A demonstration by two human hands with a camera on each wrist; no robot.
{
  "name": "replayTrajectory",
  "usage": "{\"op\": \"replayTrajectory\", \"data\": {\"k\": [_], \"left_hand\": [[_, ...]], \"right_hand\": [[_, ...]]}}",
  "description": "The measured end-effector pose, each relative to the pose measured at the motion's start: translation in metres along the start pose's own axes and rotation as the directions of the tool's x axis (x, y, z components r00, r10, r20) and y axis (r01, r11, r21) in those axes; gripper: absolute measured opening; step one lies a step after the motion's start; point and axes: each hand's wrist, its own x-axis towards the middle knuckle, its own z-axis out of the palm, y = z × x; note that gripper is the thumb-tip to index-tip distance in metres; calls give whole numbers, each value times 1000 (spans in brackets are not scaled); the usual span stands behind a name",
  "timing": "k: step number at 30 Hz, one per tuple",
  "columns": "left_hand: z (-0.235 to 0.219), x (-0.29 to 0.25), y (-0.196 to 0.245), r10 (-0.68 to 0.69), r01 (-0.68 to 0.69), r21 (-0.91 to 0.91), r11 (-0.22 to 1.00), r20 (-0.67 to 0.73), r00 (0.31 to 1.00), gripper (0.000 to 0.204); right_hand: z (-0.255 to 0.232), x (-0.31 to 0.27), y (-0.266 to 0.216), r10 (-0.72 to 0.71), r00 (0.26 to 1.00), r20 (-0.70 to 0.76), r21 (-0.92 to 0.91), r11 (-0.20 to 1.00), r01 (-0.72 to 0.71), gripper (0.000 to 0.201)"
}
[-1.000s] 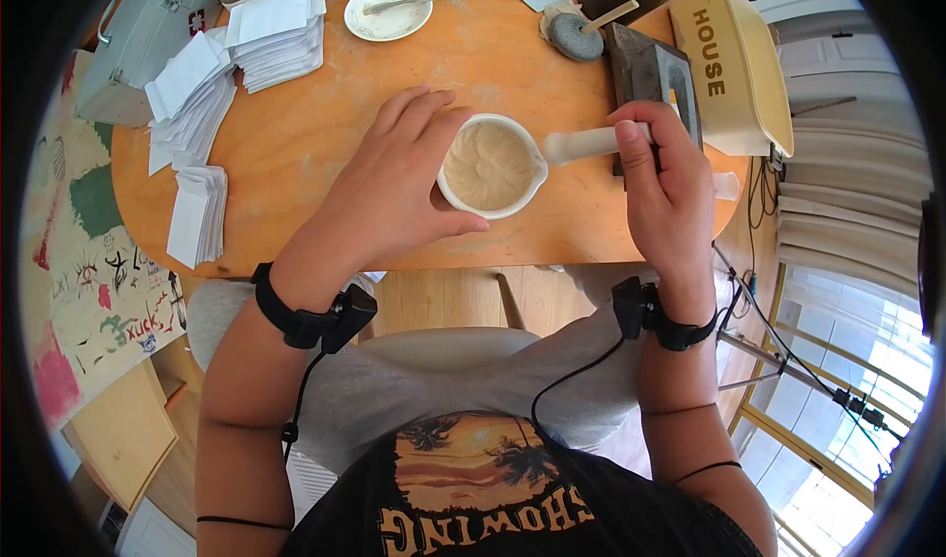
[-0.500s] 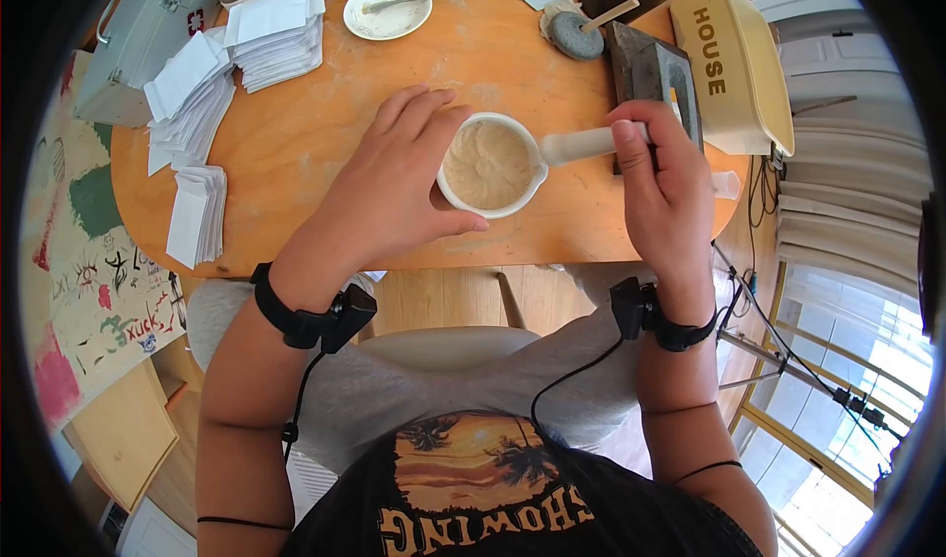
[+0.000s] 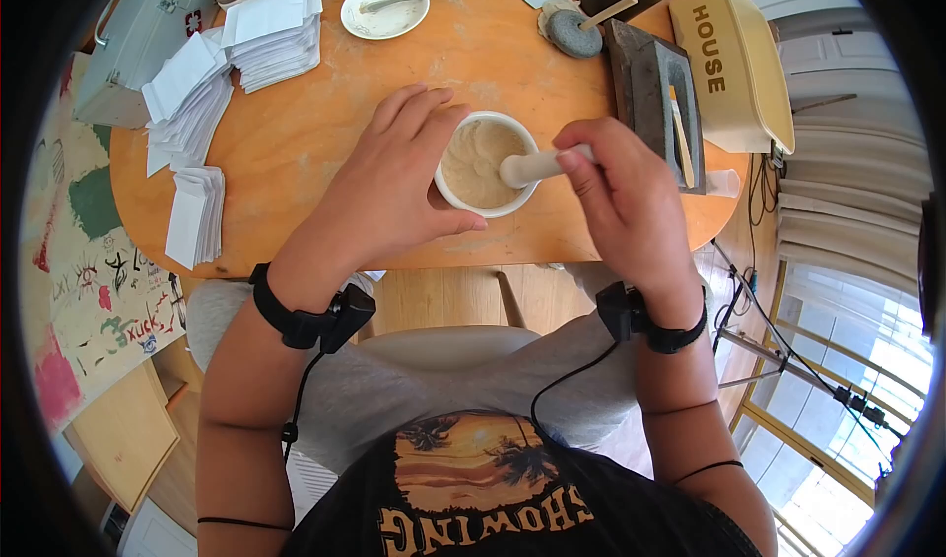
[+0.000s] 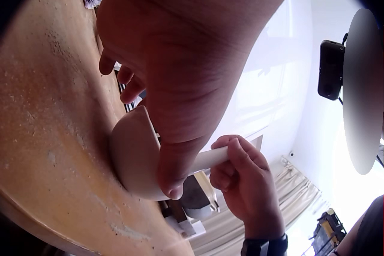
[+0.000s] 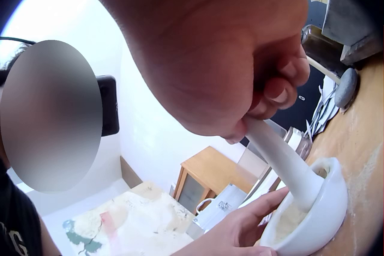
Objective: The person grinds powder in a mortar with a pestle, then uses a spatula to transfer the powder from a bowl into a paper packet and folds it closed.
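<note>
A white mortar (image 3: 529, 195) holding beige powder stands near the table's front edge. The left hand (image 3: 379, 178) grips its left side, thumb at the front and fingers round the back; in the left wrist view the thumb lies against the mortar's wall (image 4: 135, 160). Pinched in the curled fingers of the right hand (image 3: 631, 207) is a white pestle (image 3: 537, 168), tilted, its rounded head on the powder at the right of the bowl. The right wrist view shows the pestle (image 5: 288, 163) reaching down into the mortar (image 5: 327, 220).
Stacks of folded white paper (image 3: 276, 40) lie at the left beside a grey metal case (image 3: 138, 55). Behind the mortar is a saucer with a spoon (image 3: 384, 20). To the right stand a round grey stone (image 3: 574, 35), a dark stone block (image 3: 641, 94) and a cream HOUSE box (image 3: 739, 74).
The right hand has moved left with the pestle, whose head has gone from beside the mortar's right rim to inside the bowl. The left hand has kept its grip.
</note>
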Motion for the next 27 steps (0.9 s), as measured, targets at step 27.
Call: {"op": "replayTrajectory", "data": {"k": [27], "left_hand": [[1,0,-2,43,-43,2,999,-14,999,103]], "right_hand": [[9,-1,-11,-200,975,93,-156,965,213,16]]}}
